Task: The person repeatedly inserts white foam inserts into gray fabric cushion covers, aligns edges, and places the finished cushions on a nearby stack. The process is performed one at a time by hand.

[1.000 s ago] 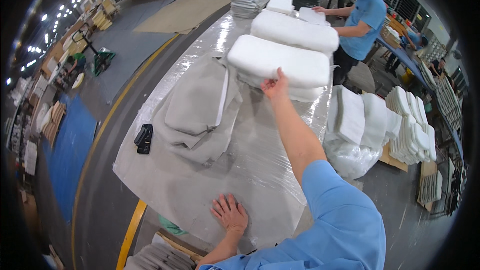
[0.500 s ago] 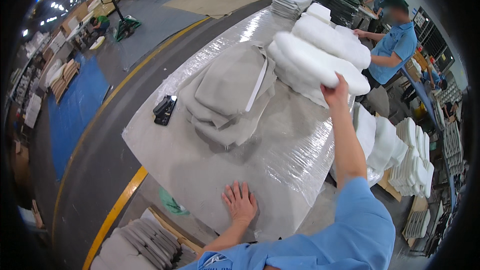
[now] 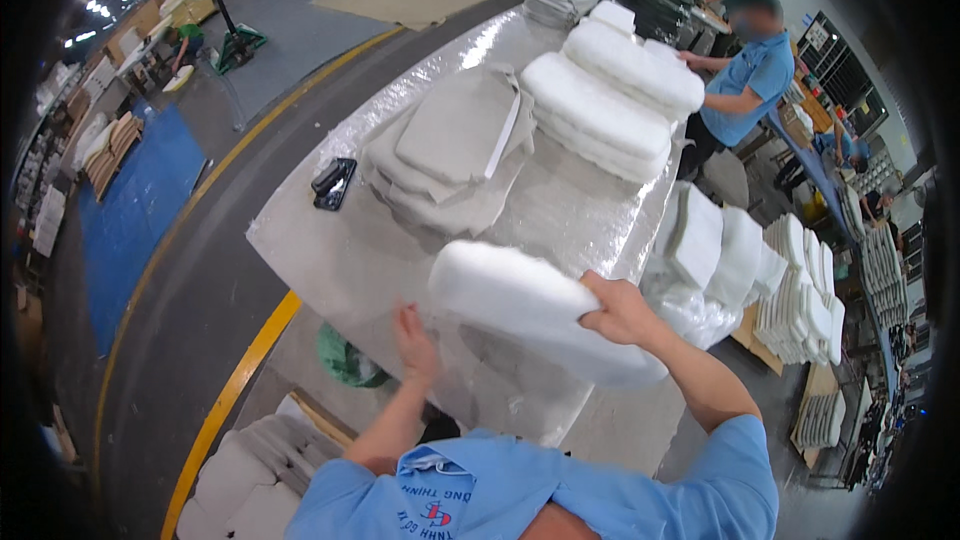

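A thick white fibre pad [image 3: 515,290] hangs tilted over the near part of the plastic-covered table [image 3: 310,230]. My right hand [image 3: 625,312] is closed on its right edge, thumb on the near side. To the left of the pad, my left hand [image 3: 415,345] is raised with fingers stretched out, somewhat blurred, holding nothing. Behind the pad lies a pile of grey fabric covers [image 3: 450,145], one edged with a white strip. More white pads [image 3: 600,105] are stacked beyond, at the table's right side.
A black handheld device [image 3: 334,185] lies by the table's left edge. A co-worker [image 3: 750,70] in blue stands at the far right beside the stack. Bagged white pads [image 3: 700,250] and stacked cushions [image 3: 795,290] stand right of the table. Grey cushions [image 3: 250,470] fill a box at lower left.
My right hand has brought one white pad from the stack toward me, over the near table. The left hand has lifted off the tabletop and shifted left.
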`<state>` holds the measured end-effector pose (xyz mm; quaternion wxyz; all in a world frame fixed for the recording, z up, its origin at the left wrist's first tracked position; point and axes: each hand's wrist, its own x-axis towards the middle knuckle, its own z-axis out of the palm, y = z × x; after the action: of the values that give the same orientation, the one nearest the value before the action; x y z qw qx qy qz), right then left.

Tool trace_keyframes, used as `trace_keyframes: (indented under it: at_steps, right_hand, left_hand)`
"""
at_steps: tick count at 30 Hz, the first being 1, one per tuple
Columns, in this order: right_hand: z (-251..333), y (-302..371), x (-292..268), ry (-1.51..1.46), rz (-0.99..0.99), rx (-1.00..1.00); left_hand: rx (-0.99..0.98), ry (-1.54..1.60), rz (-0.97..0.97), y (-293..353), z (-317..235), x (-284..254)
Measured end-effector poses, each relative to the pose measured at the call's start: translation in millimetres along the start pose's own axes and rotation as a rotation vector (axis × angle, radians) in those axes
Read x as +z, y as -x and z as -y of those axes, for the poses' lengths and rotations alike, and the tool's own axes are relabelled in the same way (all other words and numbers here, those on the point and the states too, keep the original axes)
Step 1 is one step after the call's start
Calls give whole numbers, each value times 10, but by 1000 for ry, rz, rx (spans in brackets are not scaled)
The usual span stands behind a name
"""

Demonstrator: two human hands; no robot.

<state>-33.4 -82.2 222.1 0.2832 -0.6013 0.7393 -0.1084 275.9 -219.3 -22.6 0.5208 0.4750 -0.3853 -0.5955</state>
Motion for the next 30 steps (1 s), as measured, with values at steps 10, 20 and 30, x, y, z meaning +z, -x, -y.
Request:
trace_keyframes:
  at_steps: [10, 20, 30]
  right_hand:
    - [582, 358, 1159, 95, -91, -102]
    - [92, 1115, 1363, 24, -171, 81]
    - [314, 1341, 1615, 46, -324, 137]
  left_hand:
    - [822, -1066, 1011, 125, -1903, -211]
    - [469, -1294, 1394, 75, -1753, -67]
    - [480, -915, 1713, -246, -1612, -116]
